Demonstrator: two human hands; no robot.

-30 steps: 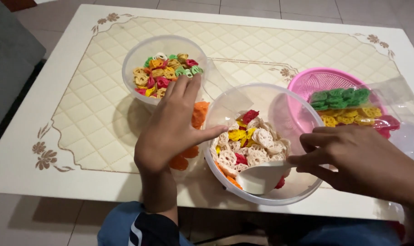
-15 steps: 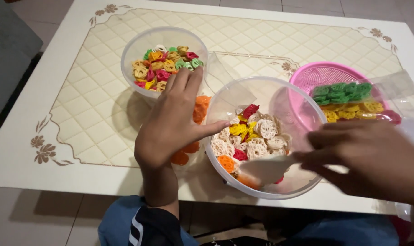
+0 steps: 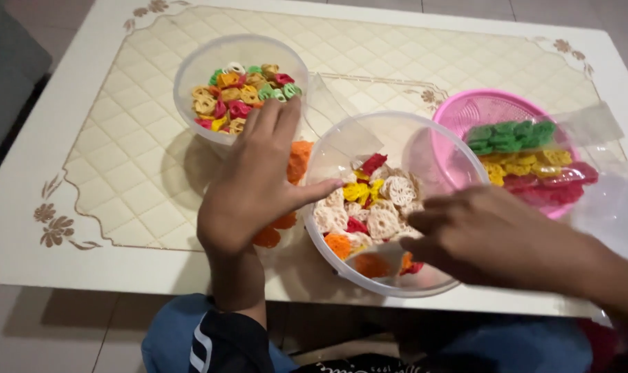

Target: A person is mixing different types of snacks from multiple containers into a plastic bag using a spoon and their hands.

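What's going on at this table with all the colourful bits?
A person sits at a white table sorting flower-shaped crackers. The left hand rests on a clear bag of orange ones, thumb against the big bowl. The right hand dips a white scoop into that bowl's mixed crackers. A small bowl of mixed colours stands behind, and a pink basket holds bagged green, yellow and red ones.

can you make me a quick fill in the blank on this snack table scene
1. The right hand digs a white scoop into the ____ of the two clear bowls.
2. The basket at the right is ____ in colour.
3. The left hand rests on a bag of ____ crackers.

Missing words: larger; pink; orange
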